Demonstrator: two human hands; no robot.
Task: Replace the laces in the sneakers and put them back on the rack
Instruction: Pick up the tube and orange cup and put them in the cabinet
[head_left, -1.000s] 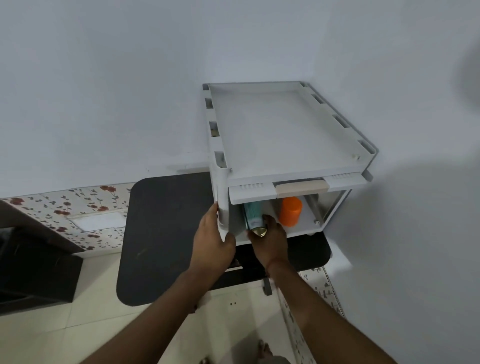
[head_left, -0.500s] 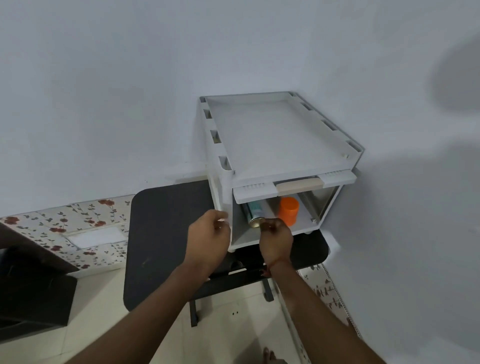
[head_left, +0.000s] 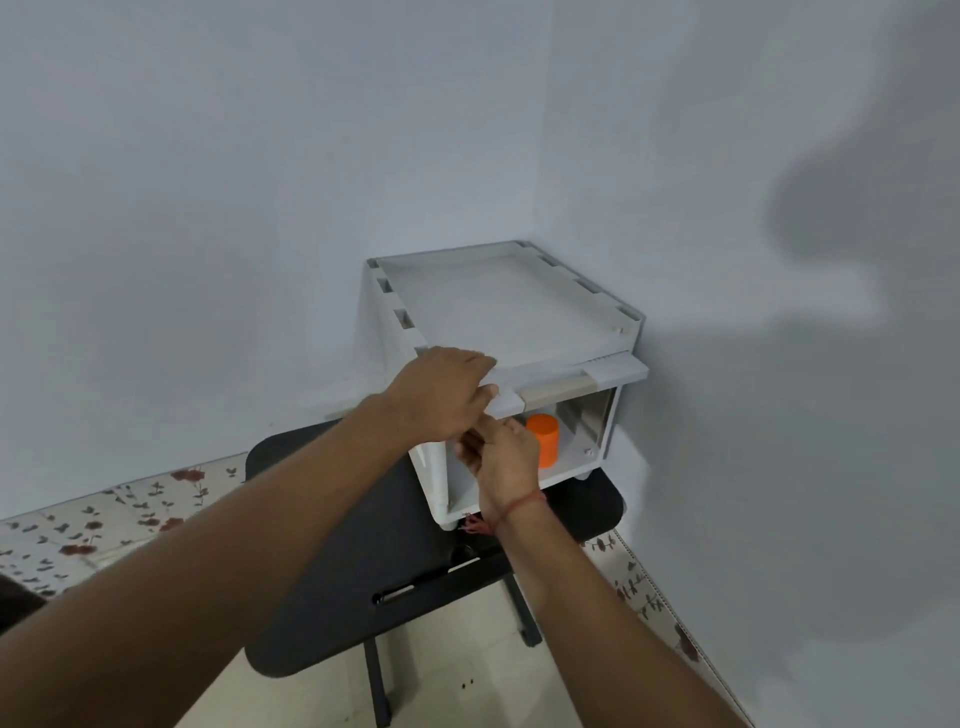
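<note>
No sneaker or lace is in view. A white plastic storage box (head_left: 519, 312) stands on a black table (head_left: 363, 519) in the room corner, its front flap (head_left: 587, 376) raised. My left hand (head_left: 441, 395) grips the flap's left end, fingers on top and thumb under its edge. Just below it, my right hand (head_left: 506, 460) reaches into the box's opening with curled fingers. Whatever those fingers hold is hidden behind the hand. An orange cylinder (head_left: 544, 439) stands upright inside the box, right of my right hand.
Grey walls close in behind and to the right of the box. The black table has a dark frame and legs (head_left: 376, 670) over a pale tiled floor. A flower-patterned surface (head_left: 104, 525) lies to the left, and a patterned strip (head_left: 644, 592) runs along the right wall.
My left hand rose from the box's left front post to the flap's edge. My right hand stayed at the opening and now hides the teal can. The view shifted, so the box sits lower.
</note>
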